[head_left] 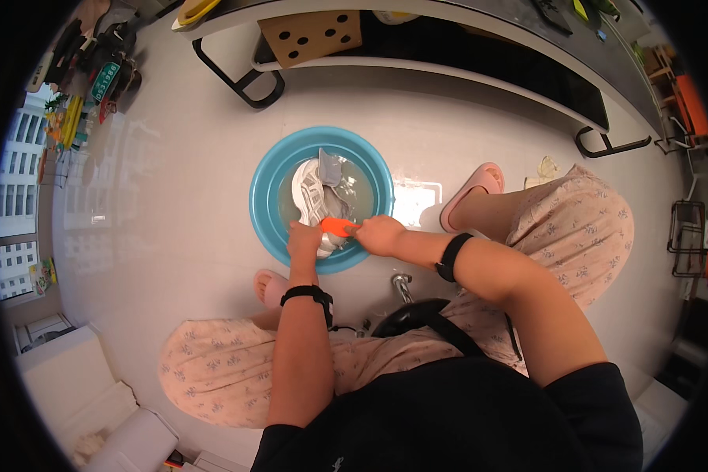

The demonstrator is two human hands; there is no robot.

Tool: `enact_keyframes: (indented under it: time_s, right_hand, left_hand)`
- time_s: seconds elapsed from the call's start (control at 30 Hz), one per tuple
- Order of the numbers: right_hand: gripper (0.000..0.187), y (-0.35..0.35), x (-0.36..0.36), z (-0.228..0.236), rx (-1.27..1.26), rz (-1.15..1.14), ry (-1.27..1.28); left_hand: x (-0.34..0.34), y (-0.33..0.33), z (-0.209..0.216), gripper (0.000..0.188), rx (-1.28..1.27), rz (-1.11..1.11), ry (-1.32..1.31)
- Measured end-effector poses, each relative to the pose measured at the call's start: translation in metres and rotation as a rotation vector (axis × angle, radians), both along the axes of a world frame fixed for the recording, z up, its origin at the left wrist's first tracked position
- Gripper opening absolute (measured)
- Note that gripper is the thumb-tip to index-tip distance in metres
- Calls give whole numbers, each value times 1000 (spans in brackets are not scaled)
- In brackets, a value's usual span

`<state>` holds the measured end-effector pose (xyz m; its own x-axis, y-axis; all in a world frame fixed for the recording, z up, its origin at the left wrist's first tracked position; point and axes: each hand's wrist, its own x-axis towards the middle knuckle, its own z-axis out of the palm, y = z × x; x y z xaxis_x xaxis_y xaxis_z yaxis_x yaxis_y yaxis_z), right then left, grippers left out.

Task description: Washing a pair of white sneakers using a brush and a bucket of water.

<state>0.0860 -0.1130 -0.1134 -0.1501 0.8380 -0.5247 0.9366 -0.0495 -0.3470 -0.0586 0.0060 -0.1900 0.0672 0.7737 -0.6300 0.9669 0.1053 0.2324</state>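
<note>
A round blue basin (261, 189) of cloudy water stands on the floor between my feet. In it lies a white and grey sneaker (310, 193), tilted on its side, with a grey flap-like piece (330, 168) sticking up at its far end. My left hand (303, 242) is closed on the near left part of the sneaker; its fingertips are partly hidden. My right hand (379, 235) grips an orange brush (337, 227) from the right, its thumb along the handle. The brush lies across the near part of the sneaker, and its underside is hidden.
Beyond the basin runs a low bench (448, 67) on black metal legs, with a spotted cardboard box (311, 37) on its shelf. My pink slippers (480, 189) flank the basin. A metal tube (402, 288) stands before my black seat (411, 316). Tools hang at the far left.
</note>
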Motion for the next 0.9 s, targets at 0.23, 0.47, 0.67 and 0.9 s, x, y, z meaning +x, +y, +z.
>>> enact_keyframes:
  time_s: [0.23, 0.47, 0.67, 0.9]
  right_hand:
    - [29, 28, 14, -56, 130, -210, -72]
    - [23, 5, -10, -46, -32, -356, 95]
    - [27, 19, 1, -62, 62, -303, -58]
    - [25, -2, -21, -49, 33, -195, -26]
  left_hand:
    - [3, -6, -6, 78, 49, -15, -39]
    - [-2, -2, -12, 69, 22, 33, -73]
    - [7, -6, -8, 77, 123, -28, -83]
    - [8, -9, -2, 66, 33, 8, -2]
